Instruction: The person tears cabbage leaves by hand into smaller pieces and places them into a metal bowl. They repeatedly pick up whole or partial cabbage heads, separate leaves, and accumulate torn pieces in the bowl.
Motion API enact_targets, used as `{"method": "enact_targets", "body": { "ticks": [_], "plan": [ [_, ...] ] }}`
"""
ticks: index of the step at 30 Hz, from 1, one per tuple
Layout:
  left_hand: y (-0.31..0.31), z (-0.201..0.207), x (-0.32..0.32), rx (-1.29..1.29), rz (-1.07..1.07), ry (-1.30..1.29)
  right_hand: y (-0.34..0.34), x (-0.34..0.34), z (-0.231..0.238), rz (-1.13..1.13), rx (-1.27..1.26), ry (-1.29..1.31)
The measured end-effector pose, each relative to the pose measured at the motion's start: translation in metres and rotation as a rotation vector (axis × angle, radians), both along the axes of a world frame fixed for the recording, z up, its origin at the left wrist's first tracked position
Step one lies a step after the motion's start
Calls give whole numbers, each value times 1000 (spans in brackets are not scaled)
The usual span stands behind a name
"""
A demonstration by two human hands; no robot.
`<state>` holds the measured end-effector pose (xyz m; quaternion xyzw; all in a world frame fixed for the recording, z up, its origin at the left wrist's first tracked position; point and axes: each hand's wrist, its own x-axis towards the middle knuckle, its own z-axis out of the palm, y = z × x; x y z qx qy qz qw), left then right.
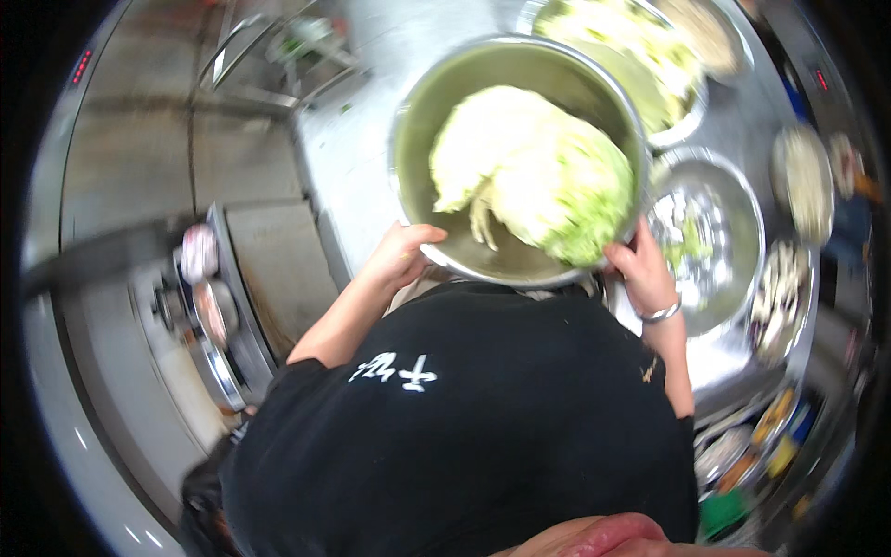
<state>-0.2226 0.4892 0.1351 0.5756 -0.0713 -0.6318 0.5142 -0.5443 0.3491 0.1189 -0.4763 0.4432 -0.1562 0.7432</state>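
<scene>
A deep metal bowl [520,46] is held up in front of my body, tilted so its inside shows. My left hand [406,252] grips its near left rim, thumb over the edge. On the near right rim sits my right hand [642,265], its thumb inside beside the leaves; a silver bracelet is on that wrist. Inside lie a pale head of lettuce or cabbage [506,130] and greener, frilly leaves [589,209]. The fingers under the bowl are hidden.
Right of me, a metal table carries a wide bowl [733,251] with leaf scraps, a larger bowl of cut leaves [640,37], and a tray of sliced mushroom-like pieces [780,297]. A metal cart [288,46] stands far left. Containers of food [212,311] line a counter at left.
</scene>
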Motion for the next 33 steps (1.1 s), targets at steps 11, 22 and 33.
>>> {"method": "enact_targets", "body": {
  "ticks": [11,22,33],
  "plan": [
    [22,-28,-14,35,113,-14,-54,29,-41,12,510,-207],
    [56,-52,-59,-196,336,-113,-86,30,-103,255,630,-391],
    [344,-129,-43,1458,872,-1385,-149,58,-144,539,580,-169]
  ]
}}
